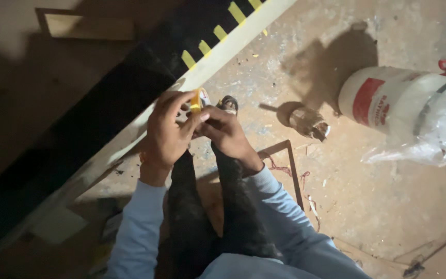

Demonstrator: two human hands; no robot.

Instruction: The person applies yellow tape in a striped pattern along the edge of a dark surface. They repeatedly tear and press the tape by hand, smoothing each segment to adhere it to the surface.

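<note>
Tape roll [198, 99] mostly hidden, pinched btwn left hand [167, 132] & right hand [225, 133], edge only visible

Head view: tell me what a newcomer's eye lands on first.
At centre, the left hand and right hand meet around a yellow tape roll, just above the person's dark trousers. Upper right, a big white bucket lies on the dusty floor. Short yellow tape strips line the pale board up top.
</note>
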